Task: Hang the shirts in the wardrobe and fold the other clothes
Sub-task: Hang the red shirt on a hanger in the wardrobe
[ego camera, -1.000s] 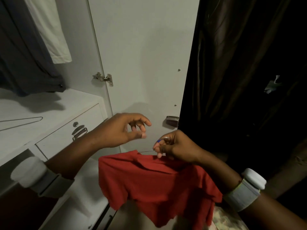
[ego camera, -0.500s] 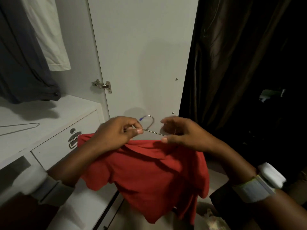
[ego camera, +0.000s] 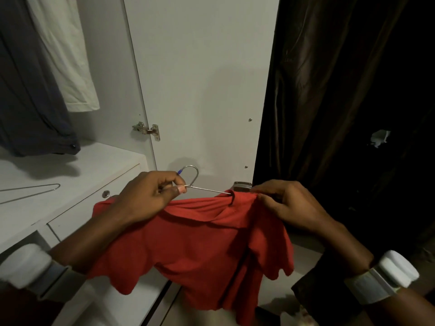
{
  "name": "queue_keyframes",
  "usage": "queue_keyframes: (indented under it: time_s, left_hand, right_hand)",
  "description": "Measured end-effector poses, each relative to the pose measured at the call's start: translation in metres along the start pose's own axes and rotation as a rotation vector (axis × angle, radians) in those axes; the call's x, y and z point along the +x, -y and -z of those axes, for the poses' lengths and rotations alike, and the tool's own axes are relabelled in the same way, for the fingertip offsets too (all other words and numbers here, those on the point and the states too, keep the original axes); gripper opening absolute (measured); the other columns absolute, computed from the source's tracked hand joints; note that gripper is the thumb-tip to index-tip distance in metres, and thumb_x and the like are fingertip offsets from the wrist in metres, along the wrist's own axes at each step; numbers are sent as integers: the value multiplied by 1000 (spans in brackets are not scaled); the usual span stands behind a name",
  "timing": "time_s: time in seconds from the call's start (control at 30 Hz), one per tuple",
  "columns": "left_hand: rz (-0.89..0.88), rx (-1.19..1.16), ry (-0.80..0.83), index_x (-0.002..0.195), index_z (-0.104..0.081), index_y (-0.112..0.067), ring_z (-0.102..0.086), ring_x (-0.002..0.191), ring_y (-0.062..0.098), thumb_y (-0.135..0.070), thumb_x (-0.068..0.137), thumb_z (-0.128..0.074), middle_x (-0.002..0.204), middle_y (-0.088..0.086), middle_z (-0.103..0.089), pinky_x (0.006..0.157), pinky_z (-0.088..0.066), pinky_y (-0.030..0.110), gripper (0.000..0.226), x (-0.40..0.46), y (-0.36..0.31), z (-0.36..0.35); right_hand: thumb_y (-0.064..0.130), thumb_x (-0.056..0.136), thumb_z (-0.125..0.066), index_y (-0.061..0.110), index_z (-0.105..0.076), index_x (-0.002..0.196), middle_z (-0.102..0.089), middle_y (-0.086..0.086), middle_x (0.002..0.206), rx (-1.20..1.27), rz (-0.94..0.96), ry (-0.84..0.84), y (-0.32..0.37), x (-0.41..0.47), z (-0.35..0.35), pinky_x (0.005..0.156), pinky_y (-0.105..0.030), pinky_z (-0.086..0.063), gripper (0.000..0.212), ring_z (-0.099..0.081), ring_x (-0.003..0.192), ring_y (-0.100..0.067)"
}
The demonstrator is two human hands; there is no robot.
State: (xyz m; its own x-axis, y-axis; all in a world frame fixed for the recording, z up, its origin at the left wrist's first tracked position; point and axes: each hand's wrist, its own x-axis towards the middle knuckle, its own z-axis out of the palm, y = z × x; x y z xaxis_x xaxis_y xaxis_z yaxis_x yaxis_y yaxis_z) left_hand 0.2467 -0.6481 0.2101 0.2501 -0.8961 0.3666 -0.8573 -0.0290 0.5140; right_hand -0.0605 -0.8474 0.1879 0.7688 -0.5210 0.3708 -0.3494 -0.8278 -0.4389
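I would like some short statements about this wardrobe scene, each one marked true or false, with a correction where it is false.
1. The left hand pinches the wire hanger near its hook. True.
2. The red shirt lies folded on the shelf. False: it hangs draped from the hanger, between the two hands.
3. The right hand grips the shirt at its shoulder. True.
4. A second wire hanger lies on the white shelf. True.
5. The wardrobe door is closed. False: it stands open, its hinge exposed.
6. No clothes hang inside the wardrobe. False: a dark garment and a white garment hang there.
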Motion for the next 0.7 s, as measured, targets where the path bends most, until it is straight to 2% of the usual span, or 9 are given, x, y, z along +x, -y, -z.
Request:
queue_keyframes:
  time_s: [0.1, 0.2, 0.27, 0.37, 0.43, 0.5, 0.6, 0.63, 0.7]
  left_hand:
    - [4, 32, 7, 97, -71, -41, -64, 69, 16, -64, 85, -55, 74, -5, -68, 72, -53, 42, 30, 1, -2, -4]
    - [15, -8, 23, 100, -72, -39, -67, 75, 16, -64, 85, -55, 79, -7, -71, 76, -55, 45, 34, -1, 1, -4]
    - [14, -19, 70, 101, -70, -38, -68, 79, 14, -62, 87, -52, 83, -9, -72, 79, -56, 46, 33, -5, 5, -2]
    - [25, -34, 207, 96, -68, -36, -66, 81, 4, -54, 90, -50, 87, -18, -72, 82, -53, 41, 26, -10, 3, -2]
    - [33, -148, 220, 91, -67, -31, -61, 75, 4, -48, 89, -52, 81, -15, -69, 79, -47, 40, 22, -11, 0, -5]
    - [60, -227, 191, 86, -65, -29, -59, 74, 8, -42, 87, -52, 79, -11, -66, 78, -44, 40, 18, -8, -7, -6]
    - [84, -291, 202, 78, -61, -39, -56, 74, -2, -44, 84, -53, 78, -22, -62, 76, -40, 30, 11, -3, -17, -8]
    - [79, -291, 208, 78, -60, -37, -58, 78, 0, -51, 82, -56, 82, -20, -61, 78, -43, 32, 15, -2, -17, -8]
    - [52, -245, 217, 76, -54, -28, -67, 92, 12, -62, 77, -71, 90, -14, -63, 83, -50, 39, 38, -2, -15, -5]
  right_hand:
    - [69, 87, -63, 49, -67, 128, -70, 29, 116, 9, -9, 0, 16, 6, -5, 86, -29, -57, 46, -65, 102, 9]
    - [50, 89, -74, 43, -73, 110, -74, 25, 101, 45, 3, -2, 19, 12, -17, 83, -37, -59, 22, -69, 94, 4]
    - [32, 94, -74, 32, -77, 96, -76, 19, 91, 206, -6, -34, 18, 16, -21, 78, -36, -59, 4, -71, 86, 1]
    - [12, 102, -64, 17, -69, 83, -65, 6, 71, 562, -88, -127, 26, 25, -18, 58, -24, -45, 20, -58, 61, -5]
    - [13, 106, -56, 15, -61, 85, -52, -1, 66, 655, -135, -190, 34, 33, -16, 50, -21, -36, 22, -46, 54, -6]
    - [14, 107, -53, 18, -58, 86, -46, 0, 62, 679, -192, -254, 39, 42, -18, 46, -23, -31, 22, -39, 49, -6]
    - [23, 106, -55, 24, -61, 88, -56, 5, 66, 583, -231, -286, 40, 57, -20, 55, -27, -40, 19, -48, 54, -8]
    - [29, 104, -55, 26, -64, 91, -64, 8, 73, 453, -234, -250, 36, 62, -19, 63, -31, -47, 16, -58, 63, -9]
    - [41, 101, -53, 31, -66, 102, -74, 12, 93, 164, -262, -185, 24, 67, -11, 82, -39, -55, 17, -69, 90, -13]
